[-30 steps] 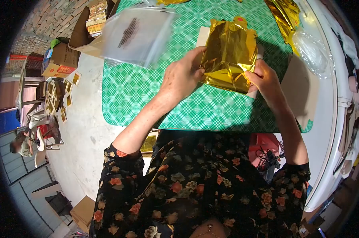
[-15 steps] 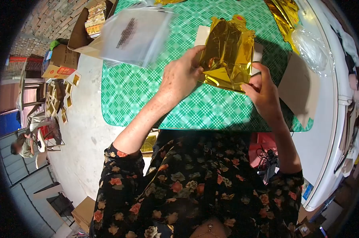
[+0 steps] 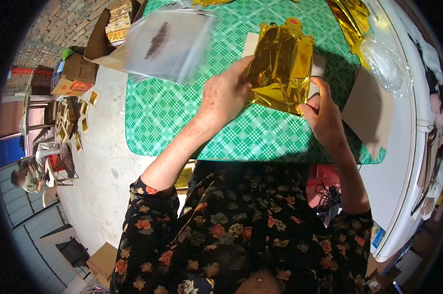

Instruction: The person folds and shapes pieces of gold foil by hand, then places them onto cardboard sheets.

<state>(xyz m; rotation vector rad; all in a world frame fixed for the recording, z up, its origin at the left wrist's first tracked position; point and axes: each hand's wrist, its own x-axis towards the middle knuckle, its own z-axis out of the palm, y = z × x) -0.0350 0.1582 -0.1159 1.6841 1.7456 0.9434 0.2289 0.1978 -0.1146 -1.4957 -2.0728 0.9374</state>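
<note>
A shiny gold foil sheet (image 3: 283,66), folded flat with a scalloped far edge and a small red mark, is held just over the green checked tablecloth (image 3: 172,122). My left hand (image 3: 224,93) grips its left edge, thumb and fingers closed on it. At the lower right corner, my right hand (image 3: 324,110) pinches the foil between thumb and fingers. Pale card (image 3: 250,45) shows behind the foil on the left. To the left lies a stack of clear plastic bags (image 3: 170,46) with dark print.
More gold foil (image 3: 351,22) and a crumpled clear plastic bag (image 3: 385,61) lie at the far right, above a beige card (image 3: 371,110). An open cardboard box (image 3: 101,41) stands beyond the bags. Another person (image 3: 30,177) sits at the far left.
The foil's upper part looks flatter and slightly shifted; both hands keep their hold with only small movement. The seated person at the far left has moved a little.
</note>
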